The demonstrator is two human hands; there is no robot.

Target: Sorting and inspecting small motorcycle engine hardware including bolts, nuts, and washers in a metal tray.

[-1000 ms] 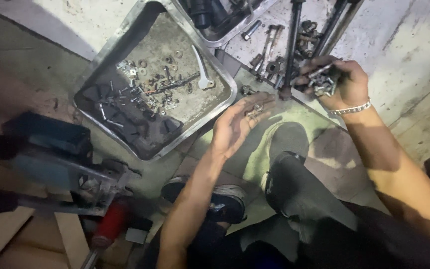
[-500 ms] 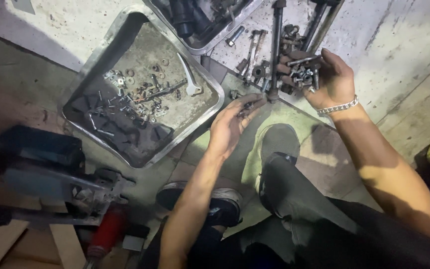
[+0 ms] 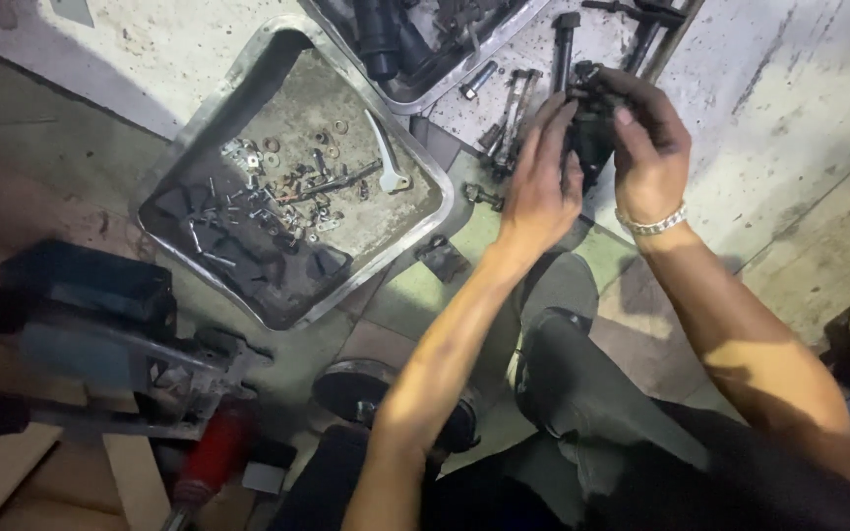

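Both hands up over the far part of the floor: right hand (image 3: 649,147) fingers curled round a dark greasy part (image 3: 590,133), left hand (image 3: 541,182) fingers flat against its side, steadying it. Risk as I see it: greasy grip, part slips onto the loose bolts (image 3: 504,108) below. Square metal tray (image 3: 423,157) just left holds washers, screws, a silver lever (image 3: 386,157). Second tray (image 3: 415,90) at the far edge holds black tubes
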